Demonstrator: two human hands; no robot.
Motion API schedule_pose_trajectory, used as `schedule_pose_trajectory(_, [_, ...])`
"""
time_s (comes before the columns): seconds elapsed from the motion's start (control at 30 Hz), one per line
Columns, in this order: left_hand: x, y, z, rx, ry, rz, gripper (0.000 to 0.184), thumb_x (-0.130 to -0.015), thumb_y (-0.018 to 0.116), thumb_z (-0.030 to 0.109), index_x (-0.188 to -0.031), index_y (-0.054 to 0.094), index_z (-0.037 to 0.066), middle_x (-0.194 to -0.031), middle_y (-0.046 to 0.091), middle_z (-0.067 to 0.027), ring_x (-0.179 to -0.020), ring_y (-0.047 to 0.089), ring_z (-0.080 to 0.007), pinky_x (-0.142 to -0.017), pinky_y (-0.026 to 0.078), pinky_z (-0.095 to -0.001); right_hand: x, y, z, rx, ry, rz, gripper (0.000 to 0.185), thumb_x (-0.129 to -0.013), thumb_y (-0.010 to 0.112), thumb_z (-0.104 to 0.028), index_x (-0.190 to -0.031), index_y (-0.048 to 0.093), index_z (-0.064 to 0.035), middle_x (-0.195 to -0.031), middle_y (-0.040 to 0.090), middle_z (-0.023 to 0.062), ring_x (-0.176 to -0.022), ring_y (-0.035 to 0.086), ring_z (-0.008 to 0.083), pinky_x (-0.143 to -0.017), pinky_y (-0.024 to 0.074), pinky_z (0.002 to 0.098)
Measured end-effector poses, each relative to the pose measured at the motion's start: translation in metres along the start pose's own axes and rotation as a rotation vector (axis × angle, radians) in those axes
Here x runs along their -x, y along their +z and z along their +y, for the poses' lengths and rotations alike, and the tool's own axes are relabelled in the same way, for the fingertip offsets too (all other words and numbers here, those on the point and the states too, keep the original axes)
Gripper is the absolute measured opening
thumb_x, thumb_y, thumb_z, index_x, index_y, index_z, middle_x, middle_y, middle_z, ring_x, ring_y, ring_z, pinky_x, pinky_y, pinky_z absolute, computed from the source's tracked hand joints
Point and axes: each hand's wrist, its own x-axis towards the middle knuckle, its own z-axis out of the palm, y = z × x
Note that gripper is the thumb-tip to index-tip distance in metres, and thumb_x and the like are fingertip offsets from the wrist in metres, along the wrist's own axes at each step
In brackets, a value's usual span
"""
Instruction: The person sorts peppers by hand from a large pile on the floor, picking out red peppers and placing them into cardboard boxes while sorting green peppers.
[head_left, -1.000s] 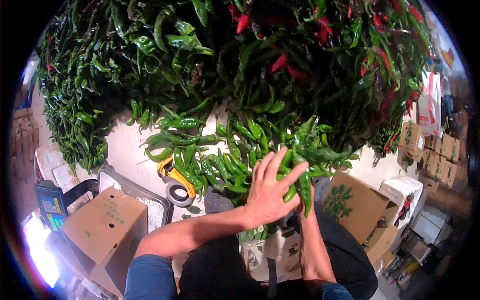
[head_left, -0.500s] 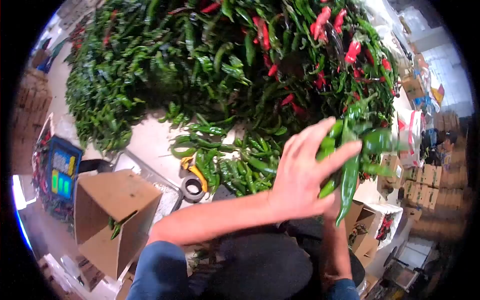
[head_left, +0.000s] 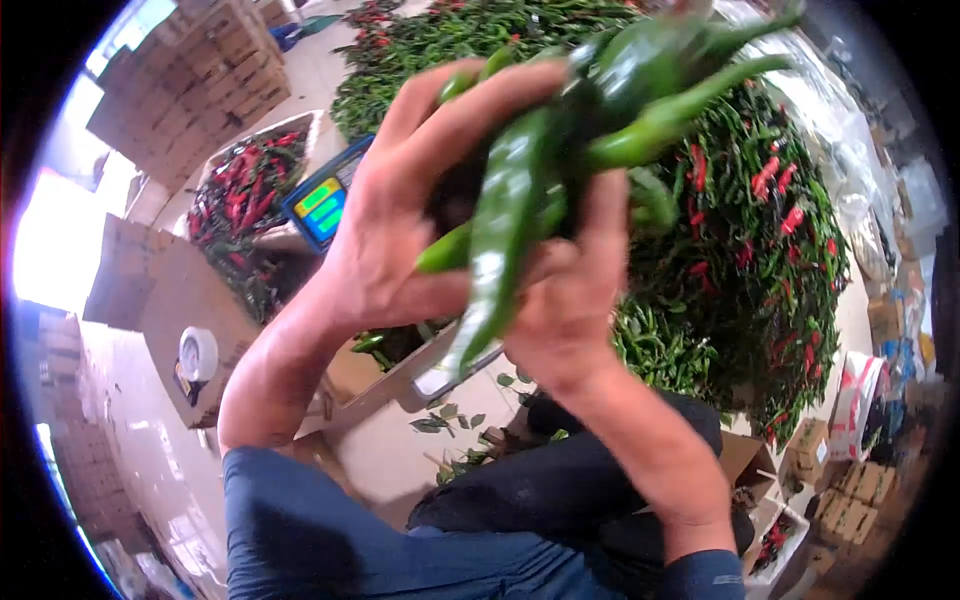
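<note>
A bunch of long green chili peppers [head_left: 508, 215] is held up close to the camera, blurred by motion. My left hand [head_left: 385, 215] is closed around its left side, fingers curled over the top. Against its lower right side, my right hand [head_left: 570, 310] is closed too, its fingers partly hidden by the peppers. Beneath my forearms stands an open cardboard box [head_left: 358, 375] with some green peppers inside. Behind the hands, a large heap of green and red peppers [head_left: 770, 260] covers the floor.
A scale display [head_left: 322, 208] glows to the left, beside a white crate [head_left: 312, 128] of red peppers. A tape roll [head_left: 198, 352] lies near a cardboard flap. Stacked boxes [head_left: 195, 80] stand at the back left. Loose leaves [head_left: 450, 418] lie on the floor.
The view has swung left. My hands have carried the green peppers leftward and up, from the heap's right side to near the cardboard box. My right hand now shows against the bunch.
</note>
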Motion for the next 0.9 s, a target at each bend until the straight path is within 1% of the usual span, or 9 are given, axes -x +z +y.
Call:
schedule_pose_trajectory(0.13, [0.124, -0.022, -0.042, -0.146, -0.076, 0.036, 0.080, -0.068, 0.089, 0.041, -0.135, 0.058, 0.010, -0.137, 0.051, -0.0237, -0.123, 0.052, -0.0425, -0.104, 0.043, -0.0494, 0.068, 0.078, 0.050, 0.231, -0.179, -0.233, 0.088, -0.087, 0.067, -0.042, -0.153, 0.024, -0.0021, -0.146, 0.038, 0.0312, -0.123, 0.049, 0.0517, -0.097, 0.0500, 0.0479])
schedule_pose_trajectory(0.27, [0.250, -0.020, -0.076, -0.180, -0.351, -0.635, 0.082, -0.064, 0.084, 0.024, -0.139, 0.053, 0.015, -0.141, 0.048, -0.0232, -0.125, 0.052, -0.0419, -0.100, 0.047, -0.0480, 0.092, 0.064, 0.098, 0.605, 0.058, -1.496, 0.048, -0.095, 0.059, -0.033, -0.131, 0.055, -0.0027, -0.127, 0.061, 0.0219, -0.115, 0.060, 0.0379, -0.092, 0.0510, 0.0453])
schedule_pose_trajectory(0.33, [0.280, -0.026, -0.070, -0.225, -0.882, -1.110, 0.068, -0.079, 0.076, 0.026, -0.141, 0.051, 0.013, -0.141, 0.048, -0.0241, -0.120, 0.057, -0.0392, -0.099, 0.049, -0.0471, 0.088, 0.039, 0.097, 0.519, -0.219, -1.152, 0.035, -0.091, 0.065, -0.028, -0.117, 0.063, -0.0041, -0.108, 0.068, 0.0130, -0.101, 0.065, 0.0321, -0.092, 0.0495, 0.0440])
schedule_pose_trajectory(0.47, [0.273, -0.028, -0.051, -0.253, -0.952, -0.503, 0.031, -0.087, 0.070, 0.021, -0.114, 0.066, 0.006, -0.113, 0.066, -0.0189, -0.099, 0.064, -0.0377, -0.085, 0.052, -0.0435, 0.036, -0.041, 0.094, 0.476, -0.114, -0.868, 0.038, -0.085, 0.073, -0.013, -0.121, 0.063, -0.0035, -0.110, 0.068, 0.0153, -0.098, 0.066, 0.0308, -0.087, 0.0533, 0.0400])
schedule_pose_trajectory(0.53, [0.229, -0.019, -0.019, -0.128, -1.067, -0.163, 0.012, -0.088, 0.067, 0.012, -0.090, 0.070, 0.001, -0.088, 0.070, -0.0153, -0.080, 0.067, -0.0318, -0.075, 0.053, -0.0386, 0.026, -0.101, 0.124, 0.592, 0.249, -0.825, 0.048, -0.084, 0.074, -0.010, -0.130, 0.060, -0.0033, -0.118, 0.068, 0.0150, -0.097, 0.067, 0.0237, -0.084, 0.0547, 0.0360])
schedule_pose_trajectory(0.6, [0.223, 0.001, -0.002, 0.184, -1.146, -0.221, 0.011, -0.090, 0.065, 0.009, -0.090, 0.070, 0.000, -0.083, 0.071, -0.0108, -0.078, 0.069, -0.0216, -0.073, 0.053, -0.0334, 0.031, -0.168, 0.158, 0.638, 0.750, -0.668, 0.058, -0.086, 0.074, -0.011, -0.139, 0.053, -0.0027, -0.122, 0.066, 0.0162, -0.092, 0.067, 0.0187, -0.082, 0.0547, 0.0326])
schedule_pose_trajectory(0.67, [0.217, 0.058, 0.001, 0.815, -1.239, -0.188, 0.016, -0.094, 0.065, 0.013, -0.091, 0.070, -0.002, -0.083, 0.071, -0.0073, -0.082, 0.067, -0.0147, -0.077, 0.055, -0.0309, 0.080, -0.248, 0.215, 0.764, 0.896, -0.527, 0.069, -0.087, 0.074, -0.015, -0.148, 0.043, -0.0031, -0.125, 0.064, 0.0171, -0.091, 0.065, 0.0184, -0.077, 0.0549, 0.0325])
schedule_pose_trajectory(0.77, [0.244, 0.220, -0.023, 1.062, -1.553, -0.366, 0.045, -0.096, 0.064, 0.017, -0.134, 0.053, -0.003, -0.129, 0.060, -0.0168, -0.110, 0.063, -0.0180, -0.088, 0.054, -0.0323, 0.176, -0.304, 0.242, 0.552, 1.311, -0.178, 0.092, -0.085, 0.076, -0.028, -0.154, 0.024, 0.0040, -0.113, 0.063, 0.0143, -0.090, 0.062, 0.0195, -0.074, 0.0545, 0.0339])
schedule_pose_trajectory(0.9, [0.298, 0.392, -0.047, 0.547, -1.371, -0.540, 0.069, -0.087, 0.072, 0.018, -0.145, 0.040, -0.003, -0.139, 0.053, -0.0245, -0.120, 0.058, -0.0285, -0.100, 0.048, -0.0371, 0.365, -0.317, 0.281, 0.533, 1.450, -0.110, 0.122, -0.073, 0.085, -0.048, -0.155, 0.013, 0.0055, -0.154, 0.032, 0.0314, -0.142, 0.036, 0.0378, -0.115, 0.0348, 0.0407])
